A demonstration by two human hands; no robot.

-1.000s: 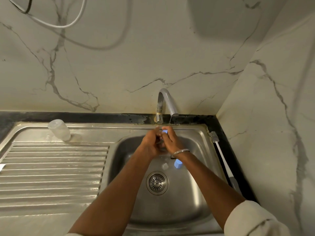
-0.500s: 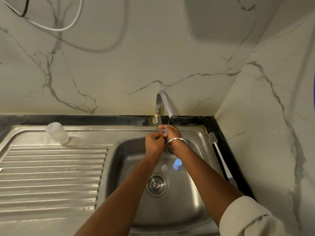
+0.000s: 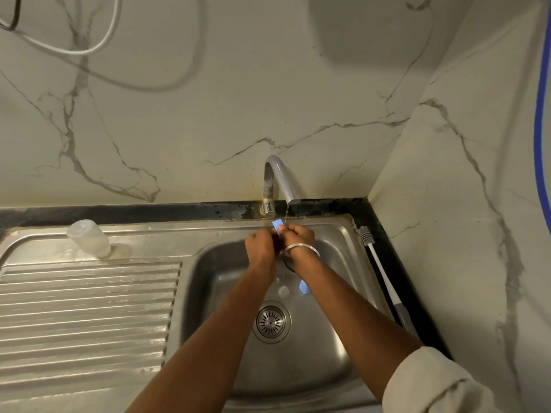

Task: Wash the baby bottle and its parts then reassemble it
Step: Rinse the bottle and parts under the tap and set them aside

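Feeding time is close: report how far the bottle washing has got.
Done: the bottle is apart, its clear body standing on the drainboard. In hand: left hand and right hand hold a blue part under the thin stream from the tap. Left: another blue piece and a small clear piece lie in the sink; reassembly not begun.

no readable text, labels or numbers

Thin silver metal bangle [image 3: 301,248] sits on the right wrist, and a cream fabric sleeve [image 3: 432,383] is rolled and bunched up that arm, near right. Left forearm [image 3: 208,338] is bare.
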